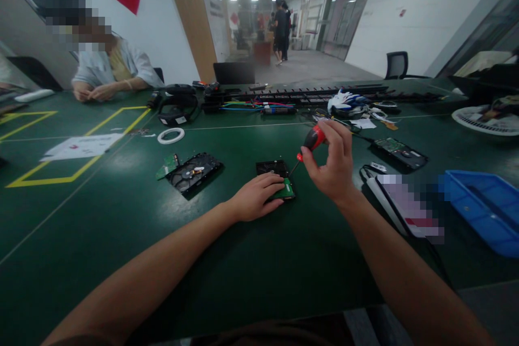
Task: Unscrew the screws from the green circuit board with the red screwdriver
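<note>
A small black drive with a green circuit board lies on the green table in front of me. My left hand rests on its left and near side, fingers together over the board, pressing it against the table. Above and to the right, my right hand grips a red and black screwdriver by its handle. The screwdriver slants down to the left, its thin shaft reaching the right edge of the drive; the exact tip contact is too small to tell.
Left of the drive lies an opened black drive with a loose green board. Another drive, a white device and a blue tray are on the right. Cables and black strips line the back. A person sits at the far left.
</note>
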Motion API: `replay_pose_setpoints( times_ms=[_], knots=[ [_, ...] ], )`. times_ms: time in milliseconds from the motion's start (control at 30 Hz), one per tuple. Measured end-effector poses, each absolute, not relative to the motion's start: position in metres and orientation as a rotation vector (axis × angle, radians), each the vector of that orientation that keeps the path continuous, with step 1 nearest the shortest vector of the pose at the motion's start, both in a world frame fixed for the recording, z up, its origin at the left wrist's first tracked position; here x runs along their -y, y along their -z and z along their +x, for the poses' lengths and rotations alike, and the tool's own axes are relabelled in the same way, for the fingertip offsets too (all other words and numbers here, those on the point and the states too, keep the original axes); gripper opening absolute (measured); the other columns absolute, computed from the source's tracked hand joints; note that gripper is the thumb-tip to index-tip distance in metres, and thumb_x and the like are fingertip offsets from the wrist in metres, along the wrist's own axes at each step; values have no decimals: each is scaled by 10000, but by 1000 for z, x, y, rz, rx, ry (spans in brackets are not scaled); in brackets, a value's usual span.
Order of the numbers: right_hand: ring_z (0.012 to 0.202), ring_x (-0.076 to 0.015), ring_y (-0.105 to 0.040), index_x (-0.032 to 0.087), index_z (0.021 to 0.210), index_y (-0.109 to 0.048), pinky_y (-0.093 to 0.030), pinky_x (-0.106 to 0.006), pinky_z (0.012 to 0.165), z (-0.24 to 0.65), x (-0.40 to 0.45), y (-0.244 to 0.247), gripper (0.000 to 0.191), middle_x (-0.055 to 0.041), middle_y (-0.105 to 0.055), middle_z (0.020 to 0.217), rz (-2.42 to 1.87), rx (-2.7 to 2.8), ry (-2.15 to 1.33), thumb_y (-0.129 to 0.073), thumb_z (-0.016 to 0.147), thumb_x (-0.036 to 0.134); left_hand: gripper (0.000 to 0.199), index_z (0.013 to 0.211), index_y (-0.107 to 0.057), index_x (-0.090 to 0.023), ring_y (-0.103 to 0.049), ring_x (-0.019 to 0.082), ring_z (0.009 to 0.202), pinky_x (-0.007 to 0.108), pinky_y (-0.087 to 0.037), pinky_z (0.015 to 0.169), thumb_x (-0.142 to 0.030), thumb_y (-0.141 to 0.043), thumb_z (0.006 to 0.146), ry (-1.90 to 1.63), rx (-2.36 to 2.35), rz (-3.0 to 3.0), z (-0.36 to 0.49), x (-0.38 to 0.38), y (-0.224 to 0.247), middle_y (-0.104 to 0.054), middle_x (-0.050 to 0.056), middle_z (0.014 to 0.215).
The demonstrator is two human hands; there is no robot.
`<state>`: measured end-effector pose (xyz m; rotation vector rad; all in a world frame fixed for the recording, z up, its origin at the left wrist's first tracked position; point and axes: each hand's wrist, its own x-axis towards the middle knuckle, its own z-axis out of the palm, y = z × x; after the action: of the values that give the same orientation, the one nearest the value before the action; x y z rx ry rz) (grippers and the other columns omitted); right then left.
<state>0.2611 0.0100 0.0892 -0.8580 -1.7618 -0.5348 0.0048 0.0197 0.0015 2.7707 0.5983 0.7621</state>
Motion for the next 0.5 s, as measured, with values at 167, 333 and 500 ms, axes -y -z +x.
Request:
replay_pose_setpoints(
  times_ms=[167, 333, 500],
  knots=[
    [1301, -361, -585, 329, 1609, -449, -594, -596, 1066, 258, -6, -89, 728, -142, -523, 1410, -920, 1752, 542, -722, 941, 223, 434, 1453, -634, -175, -591, 334, 1461, 586, -471, 1266, -407, -615, 1087, -762, -598, 2785, 5, -20, -2, -639, 174, 1515],
    [1315, -358, -570, 331, 1624, -460, -635, -551, 1003, 257, -4, -87, 732, -147, -447, 1422, -922, 1724, 542, -658, 937, 177, 439, 1467, -624, -197, -592, 328, 1463, 597, -468, 1265, -416, -615, 1087, -756, -601, 2783, 4, -20, -1, -640, 163, 1519],
    [1395, -376, -562, 332, 1657, -428, -595, -584, 1109, 259, -8, -85, 758, -153, -465, 1514, -886, 1745, 525, -647, 951, 165, 434, 1457, -626, -187, -593, 328, 1464, 581, -465, 1273, -415, -616, 1089, -763, -605, 2794, 5, -20, 1, -641, 166, 1515]
  ],
)
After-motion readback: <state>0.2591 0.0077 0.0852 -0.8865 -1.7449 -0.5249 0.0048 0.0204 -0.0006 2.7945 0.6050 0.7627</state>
